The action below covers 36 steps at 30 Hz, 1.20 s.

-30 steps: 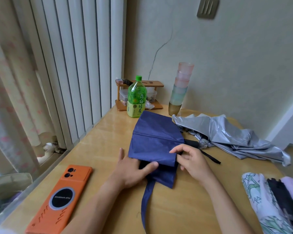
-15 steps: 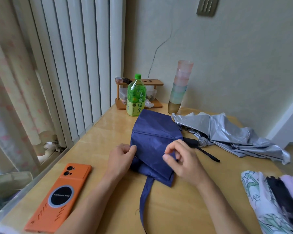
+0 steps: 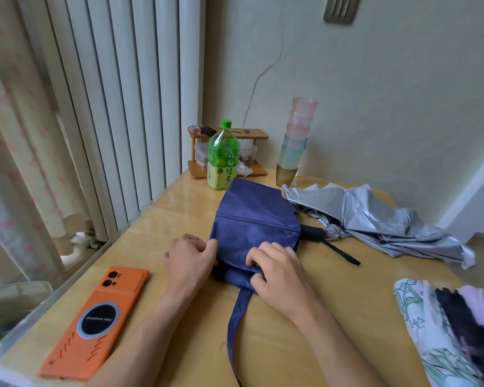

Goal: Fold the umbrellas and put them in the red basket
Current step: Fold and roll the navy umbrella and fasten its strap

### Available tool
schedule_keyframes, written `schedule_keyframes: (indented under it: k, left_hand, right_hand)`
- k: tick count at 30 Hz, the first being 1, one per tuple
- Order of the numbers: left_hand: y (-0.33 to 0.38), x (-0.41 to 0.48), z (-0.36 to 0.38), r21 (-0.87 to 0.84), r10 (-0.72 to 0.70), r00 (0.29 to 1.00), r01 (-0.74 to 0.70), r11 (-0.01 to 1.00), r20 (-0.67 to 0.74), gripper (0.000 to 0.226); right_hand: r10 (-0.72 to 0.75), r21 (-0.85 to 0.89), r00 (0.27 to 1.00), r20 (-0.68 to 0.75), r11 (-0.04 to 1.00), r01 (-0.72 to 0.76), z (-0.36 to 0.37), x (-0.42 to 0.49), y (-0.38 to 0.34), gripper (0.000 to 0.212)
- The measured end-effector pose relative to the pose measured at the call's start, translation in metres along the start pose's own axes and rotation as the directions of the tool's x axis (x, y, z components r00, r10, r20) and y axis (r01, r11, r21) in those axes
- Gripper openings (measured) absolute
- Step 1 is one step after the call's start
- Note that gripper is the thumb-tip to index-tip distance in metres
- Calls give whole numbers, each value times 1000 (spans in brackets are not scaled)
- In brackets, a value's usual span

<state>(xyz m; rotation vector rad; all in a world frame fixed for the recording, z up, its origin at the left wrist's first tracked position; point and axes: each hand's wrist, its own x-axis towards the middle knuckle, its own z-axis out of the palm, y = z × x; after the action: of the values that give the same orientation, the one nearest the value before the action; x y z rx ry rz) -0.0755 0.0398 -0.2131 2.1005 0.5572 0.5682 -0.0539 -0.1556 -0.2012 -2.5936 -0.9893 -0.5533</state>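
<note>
Fabric of the blue umbrella point(image 3: 252, 219) lies flattened in the middle of the wooden table point(image 3: 305, 331), with its strap point(image 3: 235, 325) trailing toward the near edge. From my feed, the left hand point(image 3: 192, 258) has its fingers curled together, pinching the canopy's left edge. The right hand point(image 3: 280, 272) is bent over the lower fold, fingertips clamped on the cloth; the thumb seems tucked beneath it, though I cannot see that clearly. Just right of the blue canopy lies the silver umbrella point(image 3: 375, 219), loosely collapsed, its black handle point(image 3: 313, 233) touching the blue fabric. A patterned bundle point(image 3: 419, 317) sits at the right edge. An orange phone point(image 3: 95, 322) lies face down to the left, and a green tea bottle point(image 3: 223, 160) and stacked cups point(image 3: 296, 141) stand by the wall.
</note>
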Motion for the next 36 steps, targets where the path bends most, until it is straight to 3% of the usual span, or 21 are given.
schedule_keyframes:
  k: [5, 11, 14, 17, 19, 21, 24, 26, 29, 33, 36]
  left_hand:
    - [-4, -4, 3, 264, 52, 998, -43, 963, -27, 32]
    - [-8, -1, 5, 333, 73, 997, -64, 941, -13, 24]
    - [-11, -1, 4, 367, 89, 996, -83, 926, -1, 27]
    - [-11, -1, 6, 394, 124, 992, -102, 914, -32, 15]
    - [-12, -1, 7, 351, 269, 961, -233, 907, -57, 18]
    - [-10, 0, 9, 259, 487, 873, -465, 847, -23, 22]
    - [-9, 0, 23, 217, 643, 751, -660, 719, 151, 40]
    - [-11, -1, 34, 238, 621, 724, -687, 686, 300, 58]
    - [-14, -4, 42, 346, 430, 769, -611, 712, 473, 77]
    - [-10, -6, 43, 457, 304, 793, -567, 685, 528, 90]
    - [-10, -7, 43, 475, 279, 785, -572, 669, 553, 98]
  right_hand:
    - [39, -26, 999, 20, 999, -39, 2, 0, 9, 19]
    - [73, -11, 985, 156, 997, -73, -5, 0, 14, 19]
    - [96, 21, 972, 214, 994, -103, -11, -2, 11, 36]
    - [140, 64, 972, 190, 986, -154, -10, -2, 10, 48]
    - [133, 74, 984, 120, 987, -143, -6, -1, 9, 46]
    - [122, 91, 992, 29, 988, -124, -4, 1, 9, 40]
    - [139, 100, 989, 57, 984, -145, -2, 0, 10, 21]
    - [163, 93, 978, 129, 980, -176, 1, -1, 12, 13]
    - [193, 137, 963, 189, 966, -220, 4, -2, 17, 10]
    - [230, 237, 955, 188, 933, -271, 4, 2, 25, 7]
    - [329, 336, 939, 96, 878, -342, -1, 14, 34, 5]
